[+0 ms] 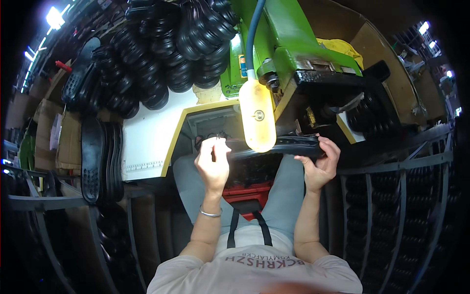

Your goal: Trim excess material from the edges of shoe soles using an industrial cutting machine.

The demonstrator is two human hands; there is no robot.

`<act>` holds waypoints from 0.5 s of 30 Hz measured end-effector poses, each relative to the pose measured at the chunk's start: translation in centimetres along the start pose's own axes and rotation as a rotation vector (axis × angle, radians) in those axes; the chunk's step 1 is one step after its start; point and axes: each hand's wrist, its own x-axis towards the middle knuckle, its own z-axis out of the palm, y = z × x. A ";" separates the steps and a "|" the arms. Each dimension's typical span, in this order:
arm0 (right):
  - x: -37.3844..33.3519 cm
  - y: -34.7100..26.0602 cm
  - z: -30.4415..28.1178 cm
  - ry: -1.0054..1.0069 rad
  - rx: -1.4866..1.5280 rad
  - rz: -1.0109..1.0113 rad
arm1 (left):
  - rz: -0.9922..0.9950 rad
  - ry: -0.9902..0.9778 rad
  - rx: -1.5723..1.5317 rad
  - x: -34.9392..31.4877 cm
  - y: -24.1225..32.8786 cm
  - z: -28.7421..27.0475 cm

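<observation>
A black shoe sole (296,146) lies crosswise over my lap, its middle partly hidden by a hanging lamp. My right hand (322,164) grips its right end, thumb underneath and fingers over the edge. At the other end, my left hand (213,165) is closed in a pinch just in front of the sole. What its fingertips hold is too small to make out. Both hands are at the front of a recess in the work table, below a green machine (298,36).
The yellow-white lamp (258,117) hangs on a blue cord between my hands. Black soles (161,54) are heaped on the white tabletop (147,142); more soles (101,161) stand at its left edge. Metal racks (387,164) flank me. A cardboard box (394,73) stands behind the machine.
</observation>
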 end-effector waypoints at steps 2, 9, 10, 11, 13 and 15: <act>0.3 0.9 -0.7 0.057 0.074 0.082 | 0.412 -0.139 0.265 0.2 0.8 0.6; 1.0 3.6 -2.5 0.113 0.145 0.239 | 0.642 -0.202 0.288 0.6 0.3 3.9; 1.1 3.4 -2.5 0.109 0.145 0.235 | 0.642 -0.198 0.285 0.7 0.4 3.9; 1.3 3.2 -2.3 0.108 0.135 0.243 | 0.636 -0.196 0.276 0.9 0.4 3.7; 1.4 2.9 -1.7 0.097 0.132 0.211 | 0.629 -0.187 0.267 1.2 0.8 3.2; 1.4 2.3 -1.2 0.058 0.115 0.196 | 0.614 -0.181 0.261 1.4 1.4 2.3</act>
